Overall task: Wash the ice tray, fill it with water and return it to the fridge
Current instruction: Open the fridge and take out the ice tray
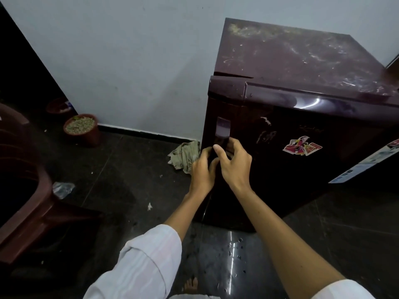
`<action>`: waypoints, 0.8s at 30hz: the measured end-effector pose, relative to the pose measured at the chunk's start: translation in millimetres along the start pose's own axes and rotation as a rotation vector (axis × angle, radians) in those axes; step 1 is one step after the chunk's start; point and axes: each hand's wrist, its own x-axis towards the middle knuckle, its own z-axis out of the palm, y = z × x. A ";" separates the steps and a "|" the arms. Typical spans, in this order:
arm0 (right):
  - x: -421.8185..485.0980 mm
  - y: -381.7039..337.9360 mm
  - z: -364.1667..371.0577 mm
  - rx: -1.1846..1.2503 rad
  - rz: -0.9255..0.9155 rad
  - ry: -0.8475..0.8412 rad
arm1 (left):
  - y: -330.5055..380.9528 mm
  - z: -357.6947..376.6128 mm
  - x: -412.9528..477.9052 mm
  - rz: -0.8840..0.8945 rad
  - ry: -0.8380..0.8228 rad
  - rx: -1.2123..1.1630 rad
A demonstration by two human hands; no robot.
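Left sleeve (140, 262): white, faint lengthwise stripes, loose cut, cuff folded back with a visible seam; ends partway up the arm, forearm bare below it. Right sleeve (343, 290): same white cloth, only its end shows at the bottom corner; forearm bare. Left grip (203, 171) and right grip (235, 167) bare; bare foot (191, 284), toes showing, by more white cloth (190, 297).

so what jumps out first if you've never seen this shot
The left hand and right hand grip the handle at the left edge of a dark maroon fridge. A bright sticker sits on its door, and a crumpled cloth lies on the floor beside it.
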 end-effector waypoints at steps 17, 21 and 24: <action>-26.0 -2.3 -25.2 -0.057 -0.040 -0.073 | -7.5 -5.9 -31.0 0.043 0.030 -0.078; -48.8 -3.0 -40.6 -0.027 -0.035 -0.112 | -14.1 -4.9 -58.9 0.014 0.006 -0.086; -67.3 -2.2 -51.8 -0.005 -0.031 -0.125 | -18.4 -3.4 -83.6 0.000 -0.010 -0.089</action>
